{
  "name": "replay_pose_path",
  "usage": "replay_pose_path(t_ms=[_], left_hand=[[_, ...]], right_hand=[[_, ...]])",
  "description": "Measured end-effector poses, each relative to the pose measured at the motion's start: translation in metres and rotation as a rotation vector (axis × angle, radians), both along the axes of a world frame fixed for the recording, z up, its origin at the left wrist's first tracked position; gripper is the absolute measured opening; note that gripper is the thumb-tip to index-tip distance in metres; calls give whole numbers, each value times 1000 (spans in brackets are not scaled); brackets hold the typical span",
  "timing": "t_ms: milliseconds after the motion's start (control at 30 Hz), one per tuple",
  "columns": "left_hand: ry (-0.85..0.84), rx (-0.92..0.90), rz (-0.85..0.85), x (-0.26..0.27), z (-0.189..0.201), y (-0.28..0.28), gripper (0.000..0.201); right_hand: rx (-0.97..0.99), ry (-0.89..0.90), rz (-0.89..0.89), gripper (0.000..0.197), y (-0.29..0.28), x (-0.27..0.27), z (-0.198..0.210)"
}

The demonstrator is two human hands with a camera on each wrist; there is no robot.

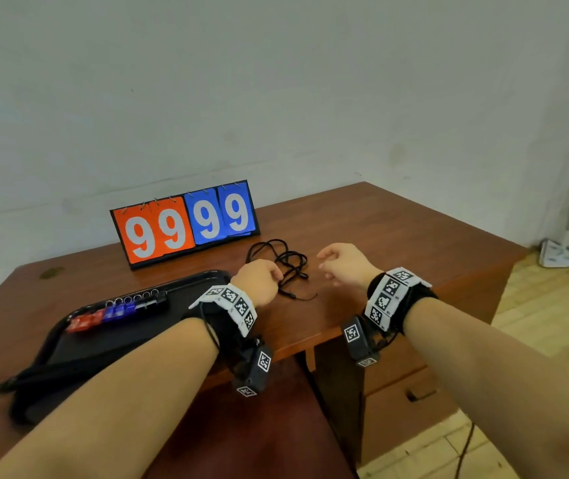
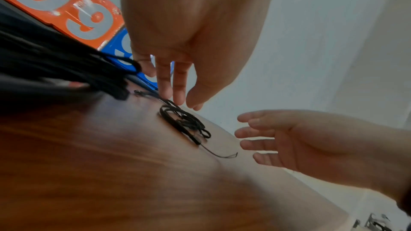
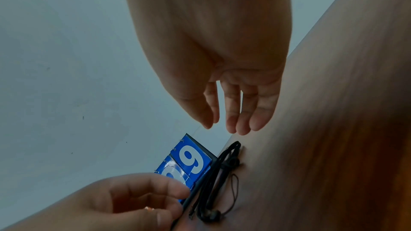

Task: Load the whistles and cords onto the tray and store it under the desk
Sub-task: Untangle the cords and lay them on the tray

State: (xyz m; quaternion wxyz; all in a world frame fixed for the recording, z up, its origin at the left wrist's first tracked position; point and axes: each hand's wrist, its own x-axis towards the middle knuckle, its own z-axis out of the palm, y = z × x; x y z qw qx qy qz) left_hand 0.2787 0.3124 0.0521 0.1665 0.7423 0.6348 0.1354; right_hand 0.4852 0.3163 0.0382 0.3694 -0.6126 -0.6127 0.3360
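A tangle of black cords (image 1: 286, 261) (image 2: 184, 122) (image 3: 224, 173) lies on the brown desk (image 1: 397, 243), in front of the scoreboard. My left hand (image 1: 278, 280) (image 2: 185, 104) (image 3: 175, 206) is at the tangle's left edge, thumb and fingertips drawn together on a strand. My right hand (image 1: 324, 267) (image 2: 244, 136) (image 3: 222, 127) hovers just right of the cords, fingers relaxed and holding nothing. The black tray (image 1: 120, 340) sits at the left. It carries a row of red, blue and black whistles (image 1: 120, 309) and a bundle of cords (image 1: 51, 375) near its front edge.
A flip scoreboard (image 1: 186, 224) showing 99 99 stands behind the tray and cords, near the wall. The desk's front edge runs just below my wrists. A drawer (image 1: 414, 395) sits under its right side, with wooden floor (image 1: 535, 323) beyond.
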Motion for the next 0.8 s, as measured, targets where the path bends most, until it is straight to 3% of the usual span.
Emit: replay_pose_path(t_ms=[233,467,633,700,800], left_hand=[[250,-44,-12,25,-10,8,24],[297,-23,-48,31,-14,9,8],[209,-16,-89,31,-11,7,13],[103,60,-75,29,-5,7,21],[-148,147,-17,21,8,6,14]], right_hand=[[-59,19,34,17,5,-2,-11],[-75,22,39,18,4,3,-14],[-61,52,35,21,4,4,-13],[-27,79,15,23,6,5,-11],[31,108,21,26,11,3,-7]])
